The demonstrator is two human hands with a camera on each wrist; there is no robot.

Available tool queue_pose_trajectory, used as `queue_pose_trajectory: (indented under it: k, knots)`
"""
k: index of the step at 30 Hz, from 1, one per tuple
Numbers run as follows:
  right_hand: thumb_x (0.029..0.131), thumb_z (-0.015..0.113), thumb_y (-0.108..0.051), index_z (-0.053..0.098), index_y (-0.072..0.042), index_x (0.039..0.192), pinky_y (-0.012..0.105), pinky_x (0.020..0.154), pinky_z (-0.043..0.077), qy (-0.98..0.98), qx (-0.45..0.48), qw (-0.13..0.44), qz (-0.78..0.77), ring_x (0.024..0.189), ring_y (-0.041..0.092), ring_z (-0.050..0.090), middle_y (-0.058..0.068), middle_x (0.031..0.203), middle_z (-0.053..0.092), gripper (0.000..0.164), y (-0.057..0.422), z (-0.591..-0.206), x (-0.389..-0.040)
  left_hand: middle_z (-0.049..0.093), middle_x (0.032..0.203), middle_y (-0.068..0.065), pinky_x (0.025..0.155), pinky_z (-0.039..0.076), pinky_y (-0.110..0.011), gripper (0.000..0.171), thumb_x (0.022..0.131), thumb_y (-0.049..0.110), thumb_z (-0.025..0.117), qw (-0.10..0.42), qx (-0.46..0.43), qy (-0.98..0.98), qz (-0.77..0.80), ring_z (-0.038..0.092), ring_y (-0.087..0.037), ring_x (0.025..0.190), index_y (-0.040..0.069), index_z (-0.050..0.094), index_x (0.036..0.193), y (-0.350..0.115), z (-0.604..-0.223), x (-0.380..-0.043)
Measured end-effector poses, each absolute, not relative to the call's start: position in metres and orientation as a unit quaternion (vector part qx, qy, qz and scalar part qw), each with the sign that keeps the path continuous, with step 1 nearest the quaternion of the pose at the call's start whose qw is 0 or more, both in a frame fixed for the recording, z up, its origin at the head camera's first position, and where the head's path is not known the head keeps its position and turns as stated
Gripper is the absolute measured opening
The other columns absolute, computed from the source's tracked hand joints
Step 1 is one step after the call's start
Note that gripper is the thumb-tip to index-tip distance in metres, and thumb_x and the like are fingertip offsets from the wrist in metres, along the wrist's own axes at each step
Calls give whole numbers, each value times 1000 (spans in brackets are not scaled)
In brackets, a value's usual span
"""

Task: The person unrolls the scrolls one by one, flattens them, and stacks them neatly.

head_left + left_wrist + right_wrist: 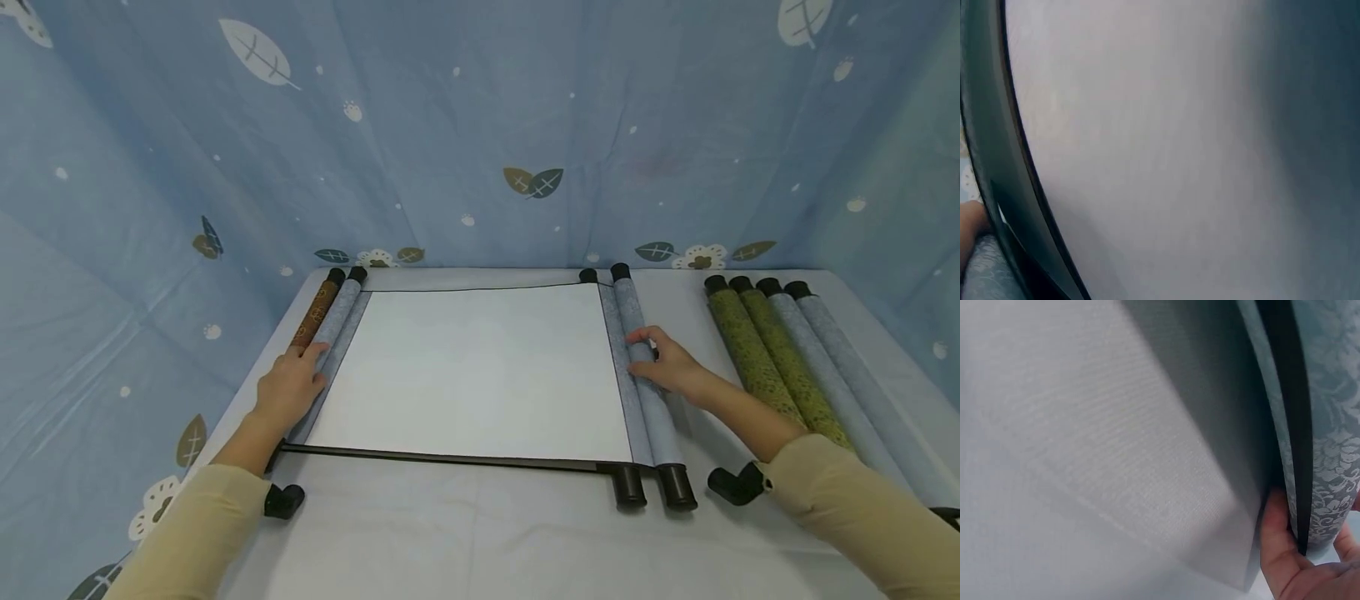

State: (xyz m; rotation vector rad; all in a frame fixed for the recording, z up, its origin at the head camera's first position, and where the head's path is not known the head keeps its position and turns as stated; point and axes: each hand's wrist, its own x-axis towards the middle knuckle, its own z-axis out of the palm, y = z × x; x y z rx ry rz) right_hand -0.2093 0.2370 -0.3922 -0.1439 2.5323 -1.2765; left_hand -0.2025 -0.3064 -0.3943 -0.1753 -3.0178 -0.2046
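Observation:
A hanging scroll lies spread on the table, its white paper panel point(472, 375) framed by grey-blue patterned bands. Along its left side runs a pale blue roll point(337, 321) with a black end knob. My left hand point(288, 387) holds this roll near its middle, thumb on the inner side; the underside of the grip is hidden. At the right side my right hand point(667, 362) grips another pale blue roll point(660, 421) with black knobs. In the right wrist view, the fingers point(1277, 544) curl round the floral roll point(1332, 419), beside a black strip.
A brown patterned roll point(315, 317) lies against the left roll. To the right, under and beyond my right forearm, rest two green rolls point(750, 350) and two more pale blue rolls point(840, 350). A blue leaf-print curtain point(480, 125) hangs behind the white-covered table point(420, 533).

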Motion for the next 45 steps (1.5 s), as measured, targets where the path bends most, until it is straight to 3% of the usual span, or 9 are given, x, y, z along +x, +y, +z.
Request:
queue_pose_trajectory:
  k: [3,7,10,16,27,32,36,45]
  knots:
    - [94,54,-11,30,2,137,37,70,41,879,-47,153,-449,92,33,45,34,132,35,51,238,-394,-209,50,111,-37,51,46,-50,48,85,4,64,85,-65,-993,-52,54,-49,90,1,47,129,-304,-398,-201]
    - [93,55,-11,31,3,136,51,89,38,878,-50,149,-452,121,46,36,35,142,25,51,237,-395,-208,50,107,-37,66,45,-55,45,82,-1,65,115,-62,-990,-53,51,-51,92,-3,50,124,-302,-403,-202]
    - [94,56,-13,32,3,137,57,95,34,886,-54,146,-437,128,50,28,36,143,25,52,235,-396,-205,47,112,-38,73,41,-56,44,82,-3,60,100,-40,-991,-81,46,-52,98,-3,49,125,-301,-404,-204]
    - [95,57,-23,35,3,138,56,88,42,907,-67,127,-395,122,51,37,37,137,34,55,238,-395,-196,43,119,-38,77,40,-58,44,85,1,57,71,-19,-992,-102,43,-52,106,-3,48,128,-298,-403,-205]
    - [95,56,-32,34,0,141,48,80,47,907,-63,92,-406,110,46,48,32,132,39,60,258,-388,-184,46,119,-36,70,44,-56,41,89,12,58,105,9,-981,-165,48,-49,102,-4,53,126,-292,-396,-195]
    - [96,55,-31,36,1,140,44,78,50,901,-63,71,-423,105,42,52,31,128,43,57,266,-385,-180,51,120,-30,81,41,-56,52,89,16,60,132,73,-948,-279,52,-44,107,-5,44,134,-274,-390,-194]
    - [96,54,-32,29,1,144,44,78,51,898,-63,77,-429,106,43,51,32,129,42,63,270,-382,-175,48,126,-27,89,38,-55,58,90,20,61,122,100,-928,-337,48,-42,115,-2,39,139,-259,-386,-191]
    - [94,58,-31,21,-2,147,40,74,49,903,-54,48,-424,103,43,52,33,130,42,71,274,-379,-164,43,137,-23,93,39,-52,70,88,30,66,70,39,-923,-376,44,-38,121,2,34,144,-225,-381,-182]
